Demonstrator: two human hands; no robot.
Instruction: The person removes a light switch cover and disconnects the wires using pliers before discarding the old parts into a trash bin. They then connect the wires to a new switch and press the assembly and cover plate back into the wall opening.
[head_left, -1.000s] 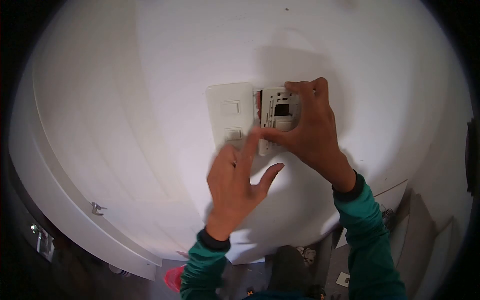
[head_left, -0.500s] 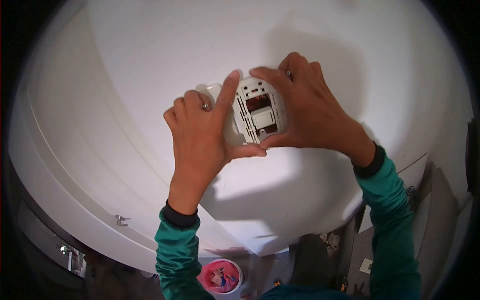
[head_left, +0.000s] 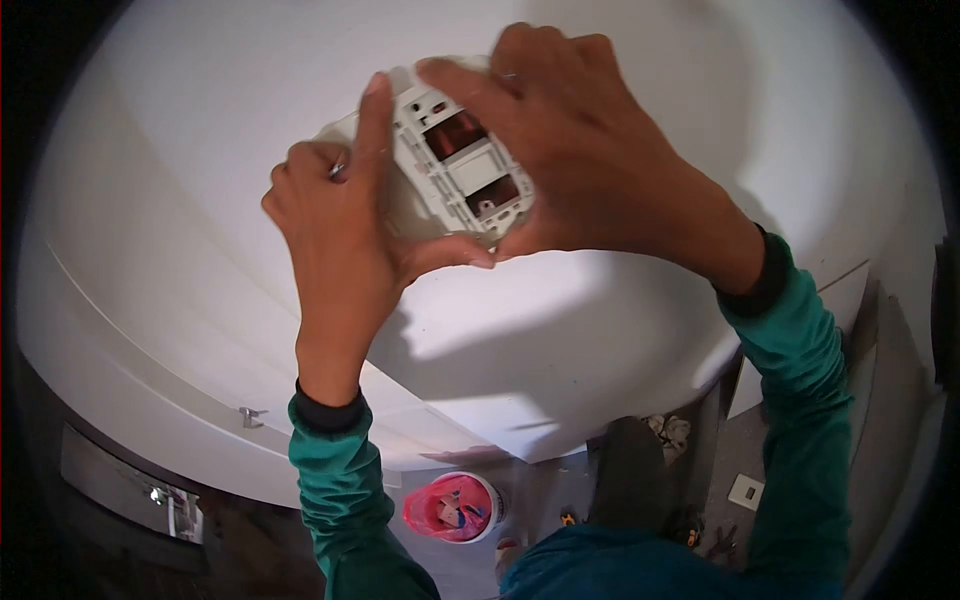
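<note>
A white wall-switch frame with one rocker module in its middle lies against the white wall, tilted in view. Dark reddish openings show above and below the module. My left hand grips its left side, index finger at the top edge and thumb along the bottom. From the other side my right hand holds it, index finger at the top and thumb at the lower corner. Both thumb tips nearly meet below the frame. Part of another pale plate edge shows behind my left fingers. A small metal piece, perhaps a screw, sits between fingers of each hand.
Below stands a white bucket with a pink lining and scraps in it. A pale plate with a slot lies at the lower right, near a crumpled cloth. A door handle is at the lower left.
Both hands and the switch frame have shifted up and left in view, and the frame looks more tilted. The surroundings have shifted slightly too, as the camera moved.
</note>
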